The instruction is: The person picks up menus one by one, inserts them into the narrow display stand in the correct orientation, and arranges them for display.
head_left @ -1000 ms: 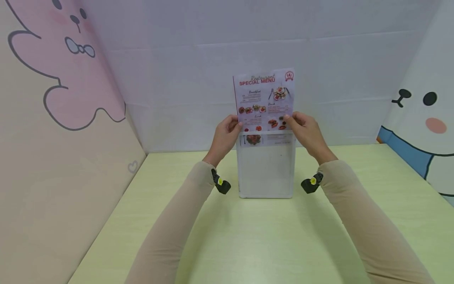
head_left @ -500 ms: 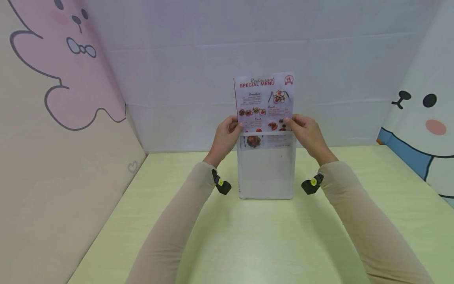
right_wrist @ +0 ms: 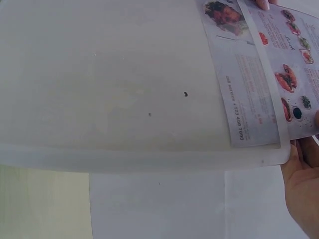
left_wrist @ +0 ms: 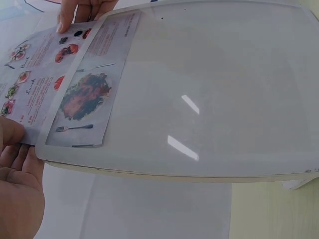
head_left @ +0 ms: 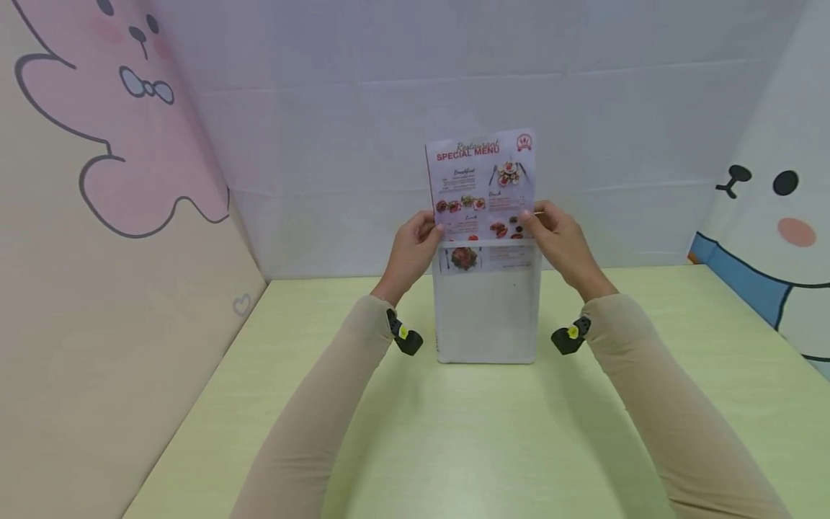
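Menu sheet [head_left: 483, 189] upright, long axis running up and down, in line with the long axis of the holder [head_left: 486, 317] below it; the larger part stands above the holder's upper edge, a short strip along the bottom lies behind the see-through front. Relation that counts: the sheet's side edges against the holder's width. The two look nearly equal, so, by judgement, little slack to either side; a twist could make a corner catch. In the head view the sheet's top edge rises slightly toward its right corner; cannot tell whether that is tilt or bowing of the paper. Left hand [head_left: 415, 241] pinches the sheet's left side just above the holder's upper left corner, thumb on the printed face, fingers behind; right hand [head_left: 559, 241] does the same on the right side. Hands apart from each other, sheet between them, about level; neither is nearer, both touch it. Cannot tell whether the fingers behind also bear on the holder. Most of the sheet rises above the hands, print facing the person. Holder appears to stand on the table [head_left: 486, 432], short of its far edge, about midway between the far left and far right corners.
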The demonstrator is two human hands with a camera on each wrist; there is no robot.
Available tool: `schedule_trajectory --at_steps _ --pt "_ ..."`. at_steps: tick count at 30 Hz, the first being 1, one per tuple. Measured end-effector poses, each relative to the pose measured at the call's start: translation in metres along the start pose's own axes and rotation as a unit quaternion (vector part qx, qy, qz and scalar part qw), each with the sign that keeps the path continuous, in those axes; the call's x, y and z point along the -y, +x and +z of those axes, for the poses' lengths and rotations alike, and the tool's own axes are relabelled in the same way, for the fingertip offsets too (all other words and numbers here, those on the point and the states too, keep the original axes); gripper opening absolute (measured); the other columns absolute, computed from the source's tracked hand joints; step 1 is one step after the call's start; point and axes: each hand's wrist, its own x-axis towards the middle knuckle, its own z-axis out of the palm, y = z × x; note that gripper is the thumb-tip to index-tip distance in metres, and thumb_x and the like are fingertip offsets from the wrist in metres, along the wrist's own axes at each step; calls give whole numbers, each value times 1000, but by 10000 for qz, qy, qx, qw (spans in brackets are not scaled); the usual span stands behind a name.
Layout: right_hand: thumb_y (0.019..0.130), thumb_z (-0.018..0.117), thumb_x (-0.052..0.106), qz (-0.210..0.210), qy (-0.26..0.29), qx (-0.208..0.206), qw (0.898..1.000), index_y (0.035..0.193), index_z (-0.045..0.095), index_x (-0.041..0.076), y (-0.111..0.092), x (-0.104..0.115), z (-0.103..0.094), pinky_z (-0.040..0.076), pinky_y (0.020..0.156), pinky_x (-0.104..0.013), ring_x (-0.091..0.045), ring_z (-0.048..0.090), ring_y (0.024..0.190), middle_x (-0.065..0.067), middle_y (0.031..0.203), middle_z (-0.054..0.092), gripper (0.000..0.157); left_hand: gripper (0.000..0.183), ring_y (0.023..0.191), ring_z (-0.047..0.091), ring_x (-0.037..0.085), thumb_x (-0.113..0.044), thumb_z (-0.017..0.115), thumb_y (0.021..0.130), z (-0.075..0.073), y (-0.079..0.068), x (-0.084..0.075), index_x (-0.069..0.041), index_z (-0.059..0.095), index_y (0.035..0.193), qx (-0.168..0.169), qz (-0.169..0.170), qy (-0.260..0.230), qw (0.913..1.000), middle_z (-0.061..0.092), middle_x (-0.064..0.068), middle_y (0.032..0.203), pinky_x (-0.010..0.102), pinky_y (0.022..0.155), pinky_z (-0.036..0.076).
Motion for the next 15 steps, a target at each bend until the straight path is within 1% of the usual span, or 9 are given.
schedule_trajectory --at_steps 2,5,10,15 --pt "99 44 49 28 35 7 10000 126 48 8 0 1 0 39 103 -53 -29 52 118 -20 130 57 49 25 105 65 22 -14 51 100 0 0 0 -4 57 122 2 -10 -9 10000 67 14 118 35 92 51" --pt "99 44 49 45 55 36 10000 125 46 10 1 2 0 38 103 -55 -32 53 118 -21 130 57 48 24 105 64 22 -14 52 100 0 0 -1 -4 57 121 -4 -46 -33 10000 67 14 118 35 92 51" --pt "99 43 49 32 18 71 10000 124 46 11 0 3 0 39 101 -54 -33 55 115 -21 130 58 46 23 105 65 22 -13 52 100 0 0 -1 -4 58 120 -22 -64 -39 10000 67 14 118 35 92 51" --pt "99 43 49 0 -67 62 10000 121 46 10 1 2 0 39 100 -53 -33 54 114 -21 128 58 45 23 105 64 22 -13 52 100 0 0 0 -3 58 120 -22 -68 -42 10000 67 14 118 34 92 51"
